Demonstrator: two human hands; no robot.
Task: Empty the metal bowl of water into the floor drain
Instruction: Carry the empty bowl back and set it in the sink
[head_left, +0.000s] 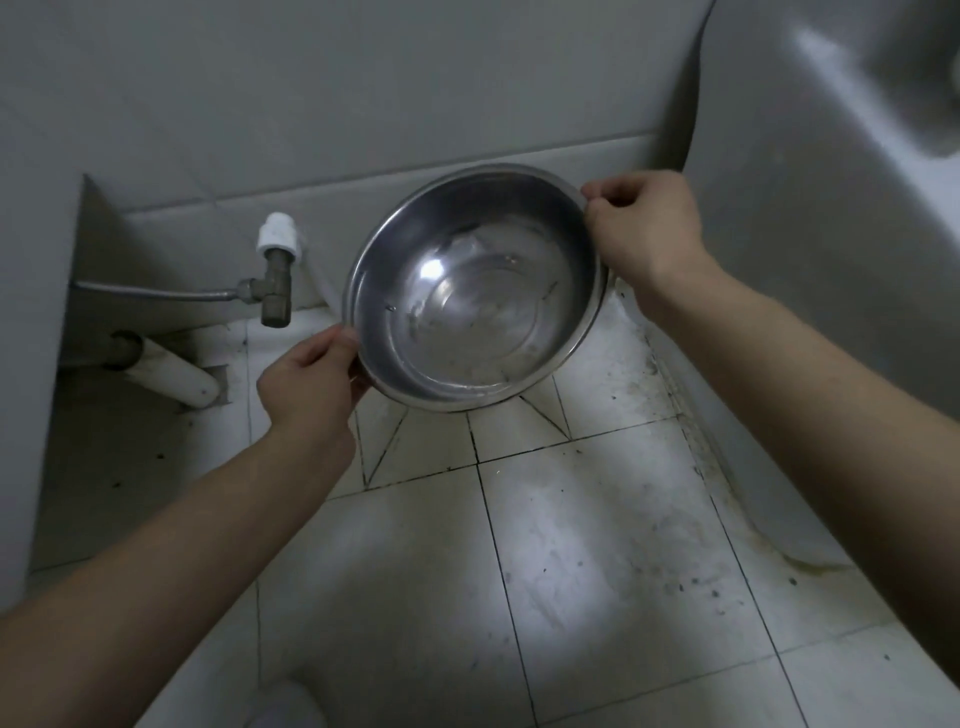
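A round metal bowl (475, 288) hangs above the tiled floor near the back wall, held by its rim with both hands. My left hand (309, 387) grips the rim at the lower left. My right hand (641, 231) pinches the rim at the upper right. Clear water lies in the bottom of the bowl and its surface ripples. The bowl tilts slightly toward its lower edge. Diagonal tile cuts on the floor run in under the bowl, and the bowl hides the floor drain.
A metal angle valve (275, 283) with a white cap and a braided hose juts from the wall left of the bowl. A white pipe (174, 371) enters the floor at the left. A white basin or tub (831, 218) fills the right side. The grimy white floor tiles (571, 571) spread toward me.
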